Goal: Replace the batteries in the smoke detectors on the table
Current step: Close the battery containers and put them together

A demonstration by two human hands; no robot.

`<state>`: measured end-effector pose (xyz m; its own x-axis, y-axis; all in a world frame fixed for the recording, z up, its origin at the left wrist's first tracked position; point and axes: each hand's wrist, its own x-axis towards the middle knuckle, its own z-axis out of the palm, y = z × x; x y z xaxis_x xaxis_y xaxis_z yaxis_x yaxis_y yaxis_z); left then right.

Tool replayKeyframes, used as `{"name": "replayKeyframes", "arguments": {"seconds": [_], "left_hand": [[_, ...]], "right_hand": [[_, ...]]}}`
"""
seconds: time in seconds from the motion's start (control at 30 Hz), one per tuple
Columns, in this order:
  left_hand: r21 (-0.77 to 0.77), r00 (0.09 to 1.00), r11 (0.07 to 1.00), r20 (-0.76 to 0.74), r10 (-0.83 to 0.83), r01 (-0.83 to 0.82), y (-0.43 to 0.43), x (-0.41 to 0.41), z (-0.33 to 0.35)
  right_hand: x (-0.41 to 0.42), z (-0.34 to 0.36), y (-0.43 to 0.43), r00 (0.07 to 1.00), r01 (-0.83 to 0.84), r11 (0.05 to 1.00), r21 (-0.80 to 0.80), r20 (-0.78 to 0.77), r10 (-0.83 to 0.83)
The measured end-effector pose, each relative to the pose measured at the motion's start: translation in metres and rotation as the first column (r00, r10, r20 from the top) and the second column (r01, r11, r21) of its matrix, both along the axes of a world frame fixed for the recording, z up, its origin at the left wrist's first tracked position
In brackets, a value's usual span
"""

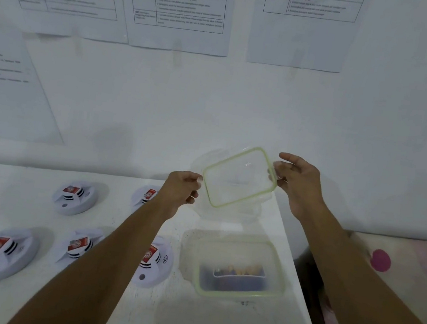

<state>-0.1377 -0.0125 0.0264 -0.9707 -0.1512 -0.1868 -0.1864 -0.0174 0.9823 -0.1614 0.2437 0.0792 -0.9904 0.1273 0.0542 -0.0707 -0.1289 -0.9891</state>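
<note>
white table (214,323) | five round white plastic smoke detectors (75,196) left of clear rectangular green-rimmed plastic tub (242,246), left forearm crossing two | dark batteries (236,275) in tub | clear green-sealed lid (240,177) above tub, left hand (180,191) and right hand (297,181) gripping opposite edges | risk: table edge just right of tub, a forearm nudge could tip it off

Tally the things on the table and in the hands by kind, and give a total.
Smoke detectors: 5
Clear plastic container, contents too blurred to count: 1
Clear lid with green seal, held between left hand and right hand: 1
Total: 7
</note>
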Motion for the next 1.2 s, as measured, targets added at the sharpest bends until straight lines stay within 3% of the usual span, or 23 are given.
{"name": "replayKeyframes", "arguments": {"seconds": [0.23, 0.4, 0.43, 0.5, 0.57, 0.67, 0.87, 1.03, 1.13, 1.2], "left_hand": [[0.035, 0.960, 0.999, -0.280, 0.031, -0.022, -0.011, -0.003, 0.017], [0.093, 0.955, 0.996, -0.296, 0.029, -0.002, -0.015, -0.001, 0.010], [0.052, 0.954, 0.999, -0.297, 0.031, -0.017, -0.016, 0.000, 0.004], [-0.175, 0.946, 0.982, -0.325, 0.007, -0.068, -0.017, 0.000, -0.010], [-0.408, 0.930, 0.907, -0.364, -0.058, -0.102, -0.015, 0.002, -0.024], [-0.579, 0.893, 0.807, -0.417, -0.170, -0.117, -0.009, 0.006, -0.038], [-0.531, 0.932, 0.835, -0.356, -0.065, -0.144, -0.004, 0.011, -0.045], [-0.607, 0.943, 0.782, -0.323, -0.077, -0.144, -0.008, 0.015, -0.049], [-0.628, 0.925, 0.763, -0.363, -0.113, -0.153, -0.006, 0.016, -0.051], [-0.682, 0.907, 0.727, -0.353, -0.229, -0.081, -0.003, 0.015, -0.047]], "right_hand": [[-0.012, -0.008, 0.012, 0.995, 0.017, 0.965, 0.264, -0.094, 0.009], [-0.013, -0.028, 0.012, 0.996, -0.044, 0.956, 0.290, -0.064, 0.065], [-0.011, -0.033, 0.011, 0.997, -0.057, 0.958, 0.280, -0.040, 0.071], [-0.009, -0.044, 0.010, 0.997, -0.076, 0.963, 0.260, 0.018, 0.074], [-0.009, -0.058, 0.011, 0.996, -0.080, 0.961, 0.264, 0.066, 0.065], [-0.006, -0.073, 0.012, 0.996, -0.073, 0.941, 0.330, 0.081, 0.049], [-0.002, -0.080, 0.006, 0.997, -0.069, 0.883, 0.465, 0.067, 0.042], [0.001, -0.086, 0.003, 0.998, -0.034, 0.872, 0.488, 0.062, 0.004], [0.000, -0.089, 0.003, 0.999, -0.005, 0.785, 0.620, -0.022, 0.023], [-0.002, -0.085, 0.004, 0.986, -0.049, 0.698, 0.715, -0.076, 0.146]]}}
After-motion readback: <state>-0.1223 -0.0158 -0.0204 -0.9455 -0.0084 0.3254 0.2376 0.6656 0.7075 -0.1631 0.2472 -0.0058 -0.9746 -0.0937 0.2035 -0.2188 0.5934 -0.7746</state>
